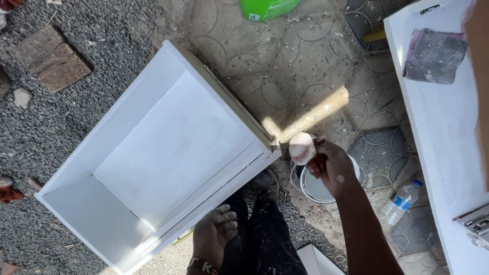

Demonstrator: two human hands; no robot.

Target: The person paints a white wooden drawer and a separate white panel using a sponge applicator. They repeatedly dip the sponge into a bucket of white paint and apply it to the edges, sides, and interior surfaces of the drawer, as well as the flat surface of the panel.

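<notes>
White open box tilted up left of both hands. Left hand, fingers loose, steadying its near edge. Right hand clamped on paint-soaked sponge above paint can. Probably mid-painting; next, careful wiping along box edge.

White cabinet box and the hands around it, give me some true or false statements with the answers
1. The right hand holds a paint-covered pad at the corner of the white cabinet box. True.
2. The left hand grips a brush. False: it rests open on the box's edge.
3. A paint can sits below the right hand. True.
4. The plastic bottle stands upright inside the box. False: it lies on the paving, outside it.
</notes>
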